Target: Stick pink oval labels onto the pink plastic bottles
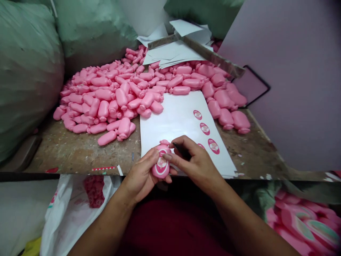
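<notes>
My left hand is wrapped round a small pink plastic bottle, held upright with its narrow neck pointing away from me. An oval pink-and-white sticker sits on the bottle's front. My right hand is closed, its thumb touching the sticker's upper right. Between its fingers is a small dark tool, mostly hidden, whose kind I cannot make out. Under the hands lies a white sticker sheet with several oval stickers along its right side; one is partly covered by my right hand.
Many pink bottles are heaped behind and left of the sheet, others at its right. White sheets lie at the back under wooden strips. Big green sacks stand left. Below the table edge are a white bag and labelled bottles.
</notes>
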Motion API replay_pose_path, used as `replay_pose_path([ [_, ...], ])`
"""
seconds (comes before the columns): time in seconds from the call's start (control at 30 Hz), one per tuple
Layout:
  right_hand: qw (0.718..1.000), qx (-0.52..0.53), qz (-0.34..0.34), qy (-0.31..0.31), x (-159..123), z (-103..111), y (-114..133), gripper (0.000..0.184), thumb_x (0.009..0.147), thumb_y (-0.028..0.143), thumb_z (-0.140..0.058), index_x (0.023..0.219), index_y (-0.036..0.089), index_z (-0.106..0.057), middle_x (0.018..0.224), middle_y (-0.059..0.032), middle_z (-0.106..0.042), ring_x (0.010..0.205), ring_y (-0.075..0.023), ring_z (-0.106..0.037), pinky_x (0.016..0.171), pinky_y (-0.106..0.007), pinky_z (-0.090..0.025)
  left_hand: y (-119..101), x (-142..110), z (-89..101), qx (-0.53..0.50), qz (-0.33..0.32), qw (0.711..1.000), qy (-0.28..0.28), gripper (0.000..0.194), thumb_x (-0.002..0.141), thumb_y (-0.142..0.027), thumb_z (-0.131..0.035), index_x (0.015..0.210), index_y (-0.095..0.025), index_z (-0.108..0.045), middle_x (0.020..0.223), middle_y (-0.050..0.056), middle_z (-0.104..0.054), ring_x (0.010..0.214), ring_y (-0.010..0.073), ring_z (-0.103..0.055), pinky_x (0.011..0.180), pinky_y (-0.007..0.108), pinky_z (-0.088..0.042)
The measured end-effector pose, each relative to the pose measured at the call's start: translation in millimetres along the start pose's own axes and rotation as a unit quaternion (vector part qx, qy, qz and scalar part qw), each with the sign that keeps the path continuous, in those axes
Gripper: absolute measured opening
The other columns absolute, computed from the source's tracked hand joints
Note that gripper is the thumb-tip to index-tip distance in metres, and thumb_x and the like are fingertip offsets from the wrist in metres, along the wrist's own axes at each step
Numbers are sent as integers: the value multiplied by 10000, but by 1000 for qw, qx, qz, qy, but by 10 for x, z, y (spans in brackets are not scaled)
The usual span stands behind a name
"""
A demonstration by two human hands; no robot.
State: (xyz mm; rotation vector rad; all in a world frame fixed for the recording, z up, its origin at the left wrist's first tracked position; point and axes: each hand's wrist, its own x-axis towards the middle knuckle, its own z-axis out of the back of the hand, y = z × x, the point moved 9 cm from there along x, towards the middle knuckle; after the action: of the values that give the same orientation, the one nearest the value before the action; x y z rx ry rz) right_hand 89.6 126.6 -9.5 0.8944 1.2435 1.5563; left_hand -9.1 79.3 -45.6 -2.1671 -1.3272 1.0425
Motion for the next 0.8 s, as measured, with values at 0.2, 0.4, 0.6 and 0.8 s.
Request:
replay_pose_path([
  [0.2,999,-35,-10,-36,3,222,-57,241,796,481,-689,816,246,-644,716,6,-620,666,-173,-571,602,-287,-445,-384,-740,698,280,65,954,-88,482,905,-472,-616,1295,-188,-609,1035,102,-740,747,156,-710,594,210,-542],
  [0.4,991,-98,9,-94,58,488,-183,390,768,686,-647,824,301,-677,800,-36,-667,759,-259,-622,648,-363,-475,-1288,-1562,1446,689,4,671,-274,448,888,-518,-605,1244,-256,-679,1260,75,-718,1124,253,-682,949,376,-553],
  [0.6,986,-115,20,-118,13,652,-99,356,860,631,-554,1003,309,-604,721,-12,-581,626,-216,-546,554,-347,-442,-1563,-553,1261,807,-156,497,-277,403,917,-307,-509,1263,-149,-642,1342,148,-651,1283,280,-569,1119,451,-417],
  [0.8,975,-193,-4,-106,-205,962,-202,237,906,424,-520,922,228,-653,892,-62,-710,847,-238,-664,745,-367,-508,-1565,-310,1253,829,-172,468,-253,418,914,-233,-417,1275,-123,-594,1280,207,-654,1174,440,-596,954,638,-460],
])
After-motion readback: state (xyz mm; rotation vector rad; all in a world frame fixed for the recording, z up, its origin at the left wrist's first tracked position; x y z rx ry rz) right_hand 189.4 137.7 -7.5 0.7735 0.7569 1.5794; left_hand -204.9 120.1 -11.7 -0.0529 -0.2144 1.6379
